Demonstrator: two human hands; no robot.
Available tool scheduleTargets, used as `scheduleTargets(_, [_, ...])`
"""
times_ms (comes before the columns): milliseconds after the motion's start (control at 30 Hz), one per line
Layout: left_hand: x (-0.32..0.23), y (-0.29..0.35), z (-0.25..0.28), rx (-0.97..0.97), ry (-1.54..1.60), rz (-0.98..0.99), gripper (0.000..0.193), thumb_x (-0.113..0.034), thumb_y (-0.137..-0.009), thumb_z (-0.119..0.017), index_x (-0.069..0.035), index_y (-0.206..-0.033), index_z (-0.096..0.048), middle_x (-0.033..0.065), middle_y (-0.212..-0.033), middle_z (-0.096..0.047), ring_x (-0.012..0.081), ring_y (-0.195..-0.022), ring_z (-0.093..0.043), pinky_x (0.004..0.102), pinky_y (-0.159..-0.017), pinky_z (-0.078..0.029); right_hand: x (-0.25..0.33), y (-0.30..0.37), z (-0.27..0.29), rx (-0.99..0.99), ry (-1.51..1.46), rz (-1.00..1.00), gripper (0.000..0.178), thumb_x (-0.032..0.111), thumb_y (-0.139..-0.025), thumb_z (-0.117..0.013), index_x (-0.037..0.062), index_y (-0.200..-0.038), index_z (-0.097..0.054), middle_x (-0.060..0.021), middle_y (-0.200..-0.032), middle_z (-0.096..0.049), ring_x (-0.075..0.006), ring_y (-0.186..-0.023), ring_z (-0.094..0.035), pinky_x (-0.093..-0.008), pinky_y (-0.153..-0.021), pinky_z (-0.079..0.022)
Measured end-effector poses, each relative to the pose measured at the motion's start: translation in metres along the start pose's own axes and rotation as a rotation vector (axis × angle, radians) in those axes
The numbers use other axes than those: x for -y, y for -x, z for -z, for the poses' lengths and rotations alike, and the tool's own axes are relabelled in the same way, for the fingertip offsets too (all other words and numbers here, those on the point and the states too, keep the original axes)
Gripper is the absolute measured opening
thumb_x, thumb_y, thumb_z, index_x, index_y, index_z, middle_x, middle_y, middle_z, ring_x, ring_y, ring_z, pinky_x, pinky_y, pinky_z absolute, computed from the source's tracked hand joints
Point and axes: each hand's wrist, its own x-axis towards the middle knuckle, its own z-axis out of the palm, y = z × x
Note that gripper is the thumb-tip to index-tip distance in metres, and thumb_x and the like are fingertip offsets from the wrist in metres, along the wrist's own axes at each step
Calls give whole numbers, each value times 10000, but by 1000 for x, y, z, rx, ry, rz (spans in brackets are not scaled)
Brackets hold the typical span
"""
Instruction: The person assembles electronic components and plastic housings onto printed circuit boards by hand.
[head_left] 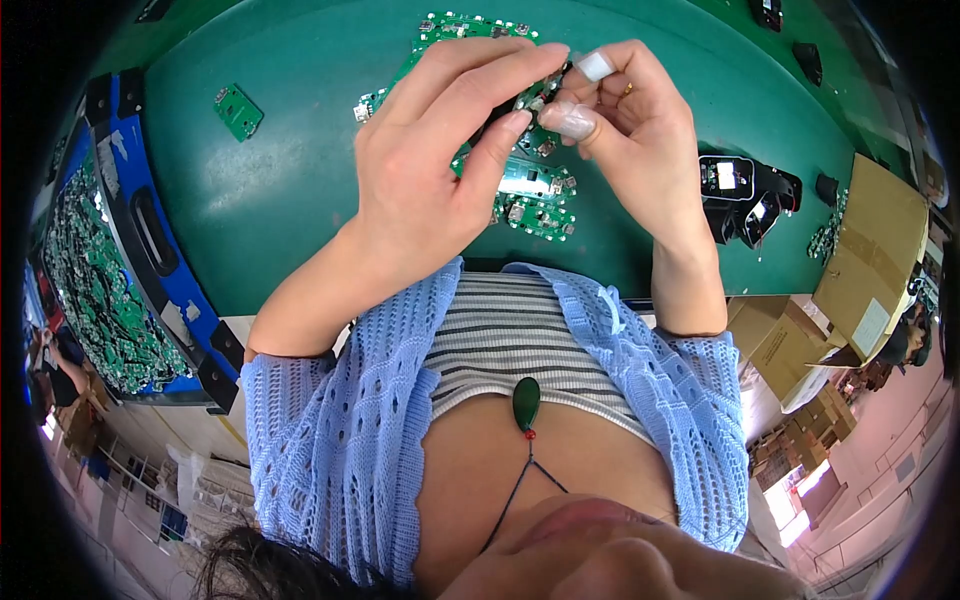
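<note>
My left hand and my right hand meet above the green table, and together they pinch a small green circuit board between their fingertips. Translucent finger cots cover the thumb and forefinger of my right hand. The fingers hide most of the held board. Right under the hands lie several more small green circuit boards, and a larger panel of boards lies farther back.
A single small board lies alone at the left of the table. A blue crate full of green boards stands at the left edge. Black plastic devices sit to the right, next to cardboard boxes.
</note>
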Motion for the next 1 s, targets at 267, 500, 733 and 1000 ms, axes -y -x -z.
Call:
scheduleTargets(267, [-3,1,1,1,61,74,345,27,-737,-615,-87,-1062,-643,80,-979,-617,224,-798,-634,289,-637,-525,2,-1,-13,-51,27,19,152,-20,-814,-613,4,-915,-502,-56,-772,-635,-95,-704,-619,-223,-565,-470])
scheduleTargets(500, [4,7,2,22,8,90,345,31,-751,-612,-89,-1074,-634,79,-991,-612,203,-799,-630,270,-643,-522,-11,-11,-8,58,48,-43,192,31,-834,-623,4,-985,-508,-35,-780,-583,-85,-678,-547,-209,-603,-458])
scheduleTargets(733, [-7,-5,-11,-181,403,344,335,-66,-884,-547,-29,-1209,-479,90,-1048,-572,136,-880,-571,239,-713,-487,-4,-5,-22,-186,64,8,291,20,-841,-610,2,-1099,-478,-51,-801,-598,-103,-687,-588,-200,-551,-461])
scheduleTargets(1000, [23,12,16,190,380,541,369,-126,-894,-564,3,-1228,-472,102,-1052,-593,164,-958,-580,274,-842,-465,-1,1,-13,-146,-156,-4,290,-12,-846,-593,16,-1098,-452,-61,-813,-592,-98,-651,-572,-193,-550,-411])
